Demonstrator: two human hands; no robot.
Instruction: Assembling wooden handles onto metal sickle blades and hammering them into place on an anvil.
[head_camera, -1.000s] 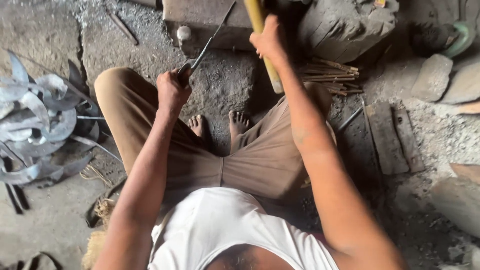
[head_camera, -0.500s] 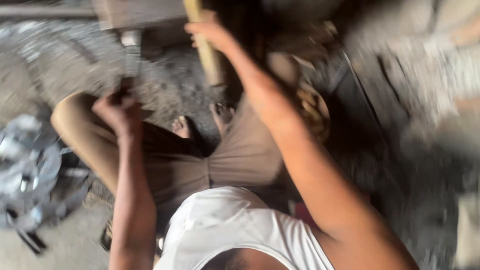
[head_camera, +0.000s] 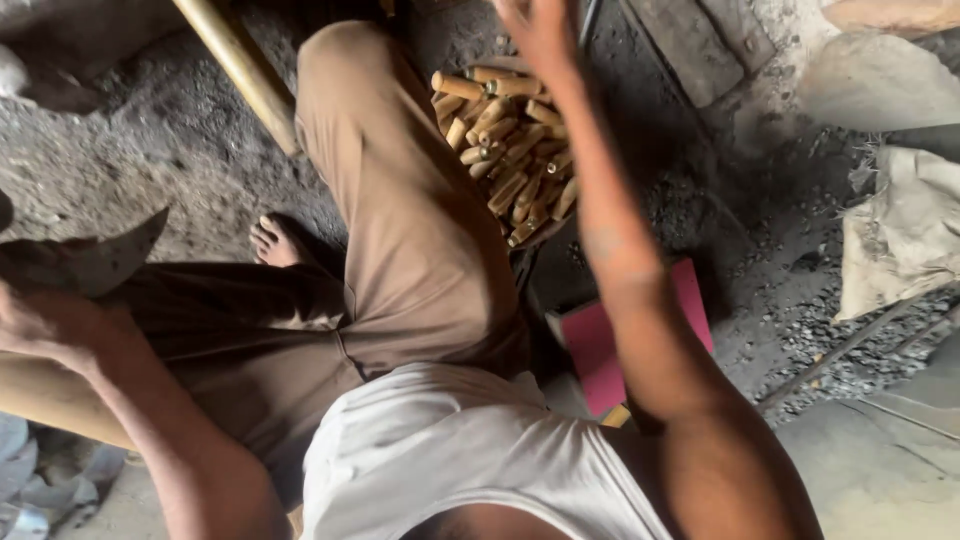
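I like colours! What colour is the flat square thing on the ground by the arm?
The flat square thing is pink, seen in the head view.

Right hand (head_camera: 540, 30) raised, fingers spread, top centre, above heaped wooden handles (head_camera: 505, 150). Left hand (head_camera: 45, 325) at left edge gripping dark curved blade (head_camera: 90, 260).

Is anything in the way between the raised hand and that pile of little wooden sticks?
Nothing visible blocks it. The right hand is up in the air, open and empty, just right of the heap of short tan wooden cylinders. The bent knee in tan trousers lies on the pile's other side.
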